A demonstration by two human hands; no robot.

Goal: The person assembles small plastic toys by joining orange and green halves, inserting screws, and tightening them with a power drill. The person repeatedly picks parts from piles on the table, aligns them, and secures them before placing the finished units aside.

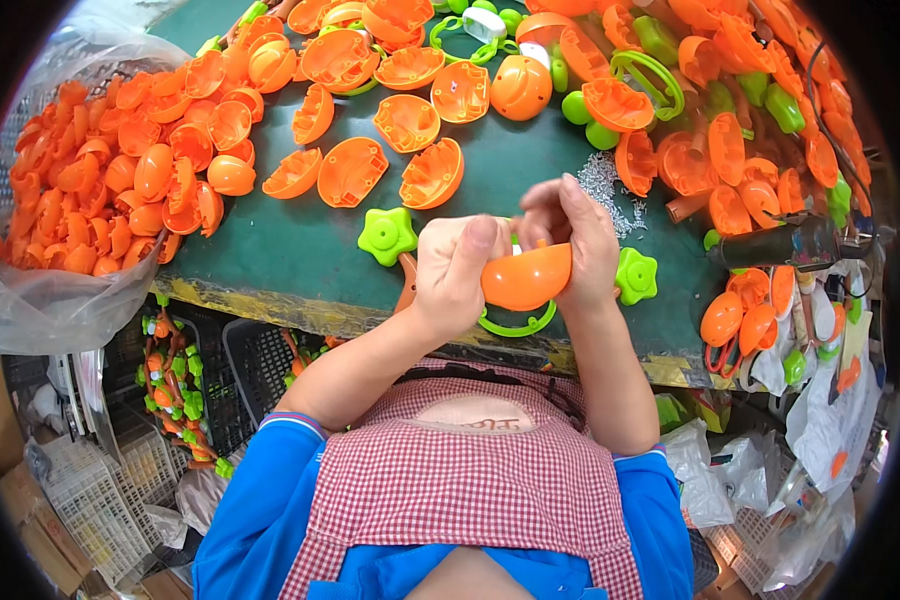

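Observation:
Between my hands, at the table's near edge, is an orange half shell [526, 281], its rounded side toward me. My left hand [450, 268] is closed against its left end, thumb on top. My right hand [582, 243] holds the right end, its fingers curled over the top and slightly blurred. What lies inside the shell is mostly hidden by my fingers. A green ring [518, 329] shows below it. Beside my left wrist an orange-brown tube [406, 282] runs up to a green star-shaped piece [387, 236]. Another green star [635, 276] sits right of my right wrist.
Loose orange half shells [353, 172] lie across the green table [270, 255]. A clear bag [45, 300] of orange shells stands left. Small screws [610, 190] are heaped beyond my right hand. A black tool [780, 243] and piled orange and green parts [710, 160] occupy the right.

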